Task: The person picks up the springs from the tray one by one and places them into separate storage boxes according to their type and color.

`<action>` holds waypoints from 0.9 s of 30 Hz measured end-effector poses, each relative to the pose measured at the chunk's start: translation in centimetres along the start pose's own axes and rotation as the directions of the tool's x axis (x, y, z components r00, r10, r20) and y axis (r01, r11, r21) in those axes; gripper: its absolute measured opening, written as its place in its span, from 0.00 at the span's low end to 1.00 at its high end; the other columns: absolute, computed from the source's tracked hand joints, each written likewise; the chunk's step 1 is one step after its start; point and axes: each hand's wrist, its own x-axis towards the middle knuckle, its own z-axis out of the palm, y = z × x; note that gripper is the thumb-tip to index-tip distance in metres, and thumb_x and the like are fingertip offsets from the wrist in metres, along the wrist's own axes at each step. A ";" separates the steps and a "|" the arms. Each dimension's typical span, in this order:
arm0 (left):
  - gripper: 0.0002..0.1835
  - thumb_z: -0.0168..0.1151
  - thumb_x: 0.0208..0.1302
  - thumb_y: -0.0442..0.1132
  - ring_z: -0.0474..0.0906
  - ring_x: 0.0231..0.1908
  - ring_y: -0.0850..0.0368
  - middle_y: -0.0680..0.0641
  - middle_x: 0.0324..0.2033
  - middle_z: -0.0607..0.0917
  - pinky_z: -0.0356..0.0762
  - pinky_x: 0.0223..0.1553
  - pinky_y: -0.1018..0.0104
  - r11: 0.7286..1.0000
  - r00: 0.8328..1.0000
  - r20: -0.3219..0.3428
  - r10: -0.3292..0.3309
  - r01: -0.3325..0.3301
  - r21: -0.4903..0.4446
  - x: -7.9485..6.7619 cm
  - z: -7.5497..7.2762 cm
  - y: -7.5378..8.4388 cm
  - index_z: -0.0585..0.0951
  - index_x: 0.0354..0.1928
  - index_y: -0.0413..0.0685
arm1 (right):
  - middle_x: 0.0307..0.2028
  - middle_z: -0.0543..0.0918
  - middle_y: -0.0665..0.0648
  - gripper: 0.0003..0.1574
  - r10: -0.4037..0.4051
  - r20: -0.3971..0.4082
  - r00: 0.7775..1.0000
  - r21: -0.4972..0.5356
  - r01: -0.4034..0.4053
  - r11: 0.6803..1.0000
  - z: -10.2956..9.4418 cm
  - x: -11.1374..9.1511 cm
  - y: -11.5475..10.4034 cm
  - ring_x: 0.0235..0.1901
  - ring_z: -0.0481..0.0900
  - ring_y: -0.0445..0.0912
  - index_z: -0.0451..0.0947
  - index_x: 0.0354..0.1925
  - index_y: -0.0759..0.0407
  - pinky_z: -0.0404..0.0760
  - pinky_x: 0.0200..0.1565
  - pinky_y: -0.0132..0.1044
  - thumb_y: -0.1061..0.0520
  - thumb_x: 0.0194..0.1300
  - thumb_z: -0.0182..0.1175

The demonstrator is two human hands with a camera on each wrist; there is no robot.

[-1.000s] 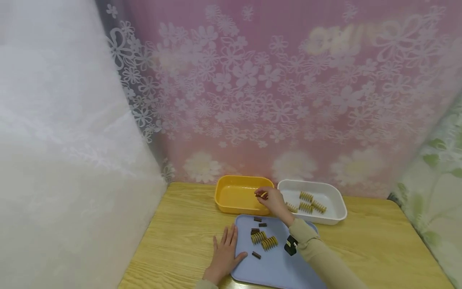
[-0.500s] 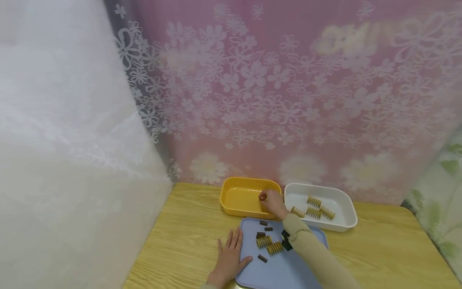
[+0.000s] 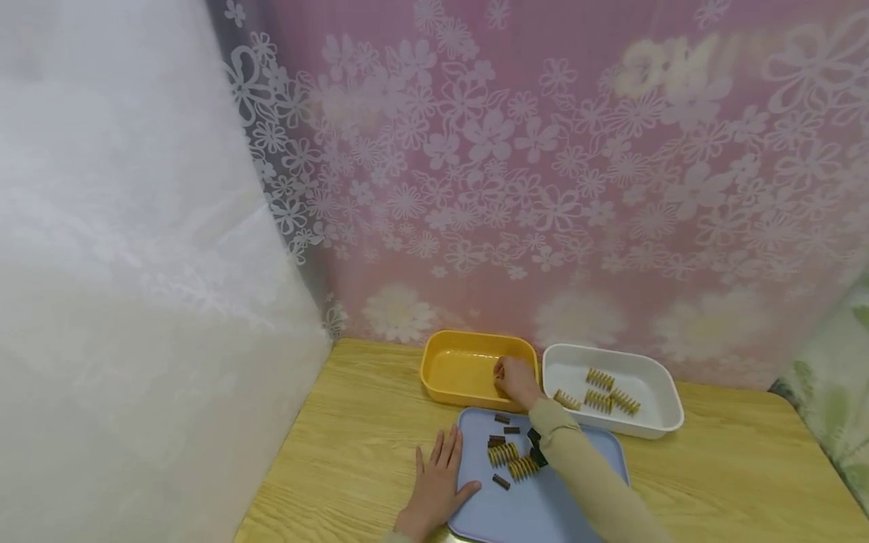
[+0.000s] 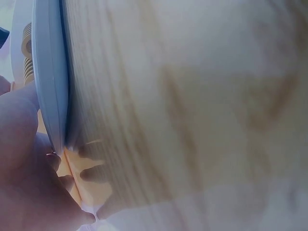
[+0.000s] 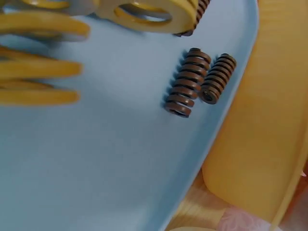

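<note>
My right hand [image 3: 517, 379] is down inside the right end of the yellow bin [image 3: 451, 369]. Its fingers are curled in a pinch on a small brown spring, which they mostly hide now. My left hand [image 3: 437, 486] lies flat with spread fingers at the left edge of the blue tray [image 3: 543, 509]. On that tray lie several small brown springs [image 3: 501, 481] and a pair of thicker yellow springs [image 3: 523, 468]. The right wrist view shows two brown springs [image 5: 187, 84] side by side near the tray's rim, with a blurred yellow spring [image 5: 38, 67] close to the camera.
A white bin [image 3: 655, 385] holding several yellow springs [image 3: 599, 401] stands right of the yellow one. Both bins sit behind the tray on a wooden table [image 3: 339, 437]. A pink flowered curtain [image 3: 475, 226] hangs behind, and a white sheet [image 3: 136, 302] at the left.
My right hand has lowered into the yellow bin, and the spring at its fingertips has gone from sight. The whole scene shifts slightly right in the view. My left hand stays at the tray's edge.
</note>
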 end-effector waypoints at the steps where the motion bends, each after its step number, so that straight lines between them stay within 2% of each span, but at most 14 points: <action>1: 0.48 0.60 0.67 0.63 0.56 0.75 0.34 0.40 0.77 0.59 0.52 0.62 0.20 1.000 1.000 0.000 0.003 -0.003 0.012 0.0 0.0 0.1 0.58 0.78 0.38 | 0.27 0.84 0.61 0.05 -0.002 -0.022 1.000 0.010 0.002 1.000 -0.3 -0.1 0.0 0.29 0.80 0.53 0.84 0.35 0.68 0.81 0.38 0.49 0.69 0.59 0.68; 6: 0.49 0.59 0.67 0.63 0.55 0.75 0.36 0.41 0.78 0.58 0.53 0.63 0.21 0.998 1.000 0.021 -0.011 0.010 0.057 0.2 0.0 0.3 0.57 0.78 0.38 | 0.32 0.86 0.60 0.05 -0.018 -0.161 0.987 0.092 0.034 0.995 -2.1 -0.4 -0.5 0.30 0.83 0.53 0.86 0.39 0.66 0.82 0.36 0.48 0.65 0.64 0.68; 10: 0.49 0.60 0.67 0.63 0.55 0.75 0.36 0.41 0.78 0.58 0.52 0.64 0.21 0.998 1.000 0.020 -0.020 0.019 0.056 0.3 0.2 0.2 0.57 0.78 0.38 | 0.34 0.87 0.59 0.06 -0.001 -0.212 0.977 0.153 0.034 0.988 -3.6 -1.2 -1.2 0.30 0.85 0.52 0.87 0.41 0.63 0.84 0.37 0.47 0.62 0.65 0.68; 16: 0.49 0.62 0.66 0.62 0.56 0.75 0.34 0.39 0.77 0.59 0.51 0.63 0.20 0.999 1.000 0.003 -0.017 0.017 0.034 0.2 0.2 0.2 0.58 0.77 0.36 | 0.35 0.87 0.58 0.06 0.001 -0.220 0.976 0.222 0.049 0.974 -5.2 -3.8 -2.1 0.32 0.86 0.52 0.87 0.41 0.61 0.86 0.39 0.48 0.61 0.65 0.69; 21: 0.49 0.65 0.65 0.59 0.55 0.74 0.33 0.38 0.77 0.60 0.50 0.63 0.19 1.000 1.000 -0.003 -0.018 0.018 -0.001 0.1 0.0 0.5 0.59 0.77 0.35 | 0.37 0.87 0.57 0.09 0.002 -0.174 0.985 0.276 0.046 0.960 -5.8 -6.4 -2.2 0.36 0.85 0.51 0.86 0.43 0.62 0.86 0.43 0.49 0.61 0.64 0.70; 27: 0.49 0.65 0.66 0.58 0.54 0.75 0.34 0.37 0.77 0.59 0.48 0.64 0.20 0.999 0.998 0.034 -0.045 0.045 -0.010 0.1 -0.7 1.3 0.59 0.77 0.35 | 0.40 0.88 0.55 0.09 -0.077 -0.167 0.983 0.278 0.122 0.953 -5.2 -9.4 -1.2 0.37 0.85 0.50 0.87 0.42 0.58 0.86 0.42 0.49 0.62 0.62 0.72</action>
